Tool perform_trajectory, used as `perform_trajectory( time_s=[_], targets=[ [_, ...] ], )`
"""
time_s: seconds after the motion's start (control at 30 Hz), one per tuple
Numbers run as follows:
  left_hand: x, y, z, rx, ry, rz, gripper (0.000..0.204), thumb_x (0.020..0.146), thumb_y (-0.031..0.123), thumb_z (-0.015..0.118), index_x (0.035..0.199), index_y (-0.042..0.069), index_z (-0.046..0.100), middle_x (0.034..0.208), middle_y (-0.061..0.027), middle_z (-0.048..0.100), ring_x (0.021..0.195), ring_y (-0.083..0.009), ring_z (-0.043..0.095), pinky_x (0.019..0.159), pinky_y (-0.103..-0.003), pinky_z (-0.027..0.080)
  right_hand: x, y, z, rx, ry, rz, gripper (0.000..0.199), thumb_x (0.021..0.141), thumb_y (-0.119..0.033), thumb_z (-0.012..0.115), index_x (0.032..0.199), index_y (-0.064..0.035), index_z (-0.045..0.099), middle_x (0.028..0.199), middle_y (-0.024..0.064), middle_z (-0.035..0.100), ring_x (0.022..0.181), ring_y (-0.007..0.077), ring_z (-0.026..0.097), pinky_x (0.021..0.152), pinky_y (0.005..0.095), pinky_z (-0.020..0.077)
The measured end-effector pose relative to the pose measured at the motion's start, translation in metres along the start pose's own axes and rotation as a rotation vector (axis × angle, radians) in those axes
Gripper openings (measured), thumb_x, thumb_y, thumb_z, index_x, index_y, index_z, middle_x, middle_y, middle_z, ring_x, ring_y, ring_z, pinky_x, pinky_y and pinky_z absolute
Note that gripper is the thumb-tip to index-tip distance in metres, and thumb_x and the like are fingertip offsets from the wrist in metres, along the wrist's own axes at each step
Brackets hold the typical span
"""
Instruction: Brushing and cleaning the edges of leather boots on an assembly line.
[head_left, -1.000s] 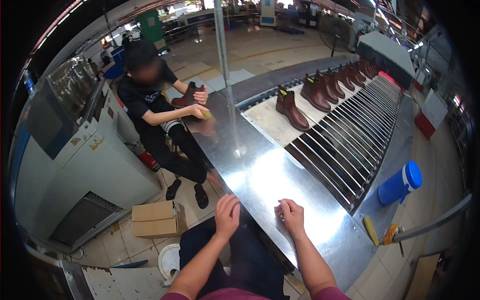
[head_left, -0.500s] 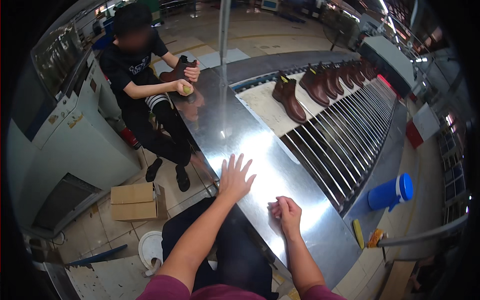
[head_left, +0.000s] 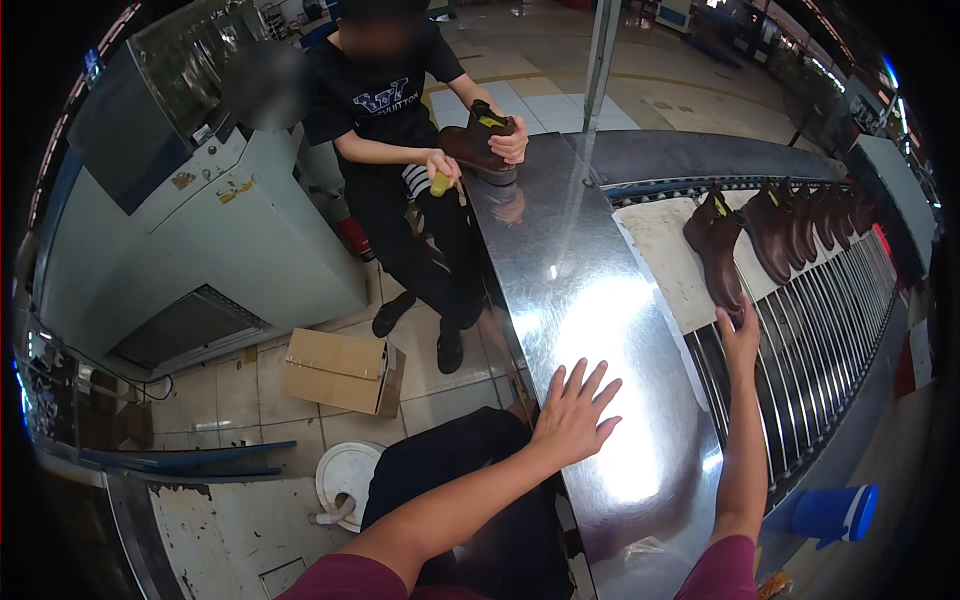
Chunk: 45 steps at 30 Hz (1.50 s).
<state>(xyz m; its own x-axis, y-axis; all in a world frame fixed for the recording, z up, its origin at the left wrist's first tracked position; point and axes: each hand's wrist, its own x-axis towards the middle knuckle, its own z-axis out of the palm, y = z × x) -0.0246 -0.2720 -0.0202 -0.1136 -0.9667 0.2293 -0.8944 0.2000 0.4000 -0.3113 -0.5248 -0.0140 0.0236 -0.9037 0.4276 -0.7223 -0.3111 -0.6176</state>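
My left hand (head_left: 575, 418) rests palm down with fingers spread on the shiny metal tabletop (head_left: 560, 270), holding nothing. My right hand (head_left: 738, 338) is stretched out over the roller conveyor, its thumb and fingers on either side of the toe of a brown ankle boot (head_left: 716, 255). That boot stands on a pale board (head_left: 650, 235) and is the nearest of a row of brown boots (head_left: 785, 235). Across the table a seated co-worker holds another brown boot (head_left: 472, 145) in one hand and a small yellow-green object (head_left: 439, 184) in the other.
Metal conveyor rollers (head_left: 810, 360) run along the table's right side. A metal post (head_left: 598, 80) rises near the far end. At the lower right stands a blue jug (head_left: 835, 514). On the floor to the left are a cardboard box (head_left: 335, 370) and a white bucket (head_left: 345, 470).
My right hand has gone from above the tabletop out to the nearest boot's toe. My left hand stays spread on the metal. The view has turned left.
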Motion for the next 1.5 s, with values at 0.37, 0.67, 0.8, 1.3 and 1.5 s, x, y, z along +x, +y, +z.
perform_trajectory(
  time_s=[0.37,0.67,0.8,1.3,1.5],
  targets=[
    [0.005,-0.002,-0.003,-0.021,-0.066,-0.024,0.059,0.102,0.047,0.055,0.152,0.018,0.05,0.161,-0.0166,0.039,0.15,-0.0408,0.031,0.122,-0.061,0.022,0.103,0.061,0.061,-0.334,-0.145,0.014,0.102,0.074,-0.042,0.087,0.154,-0.0066,0.035,0.138,0.026,0.059,0.127,0.0425,0.058,0.105,0.0475,0.0485],
    [0.006,0.001,-0.002,-0.017,-0.076,-0.02,0.059,0.102,0.048,0.053,0.154,0.019,0.049,0.162,-0.016,0.037,0.152,-0.04,0.029,0.123,-0.06,0.019,0.084,0.033,0.058,-0.53,-0.093,0.189,0.101,0.07,-0.049,0.087,0.152,-0.0136,0.039,0.127,0.0242,0.066,0.117,0.0414,0.065,0.098,0.051,0.0524],
    [0.002,-0.003,-0.006,-0.011,-0.078,-0.033,0.059,0.103,0.048,0.052,0.154,0.019,0.049,0.163,-0.0155,0.036,0.152,-0.0392,0.028,0.124,-0.059,0.018,0.078,0.001,0.07,-0.578,-0.169,0.322,0.098,0.071,-0.056,0.084,0.149,-0.0119,0.044,0.13,0.0251,0.062,0.121,0.0402,0.061,0.099,0.0527,0.0509],
    [0.004,-0.002,-0.006,-0.013,-0.054,-0.043,0.058,0.102,0.048,0.053,0.152,0.017,0.051,0.161,-0.0172,0.039,0.151,-0.0403,0.031,0.122,-0.06,0.021,0.121,0.025,0.092,-0.056,-0.105,0.108,0.091,0.069,-0.04,0.087,0.141,-0.0019,0.048,0.128,0.0236,0.068,0.12,0.0404,0.065,0.103,0.045,0.0504],
    [0.014,0.003,-0.011,-0.094,-0.124,-0.038,0.062,0.102,0.05,0.052,0.153,0.015,0.048,0.163,-0.0157,0.036,0.154,-0.0373,0.026,0.124,-0.057,0.016,0.144,0.054,0.067,-0.272,-0.285,0.16,0.086,0.072,-0.044,0.077,0.139,0.0034,0.053,0.131,0.0277,0.064,0.123,0.0403,0.063,0.103,0.0447,0.0497]
  ],
)
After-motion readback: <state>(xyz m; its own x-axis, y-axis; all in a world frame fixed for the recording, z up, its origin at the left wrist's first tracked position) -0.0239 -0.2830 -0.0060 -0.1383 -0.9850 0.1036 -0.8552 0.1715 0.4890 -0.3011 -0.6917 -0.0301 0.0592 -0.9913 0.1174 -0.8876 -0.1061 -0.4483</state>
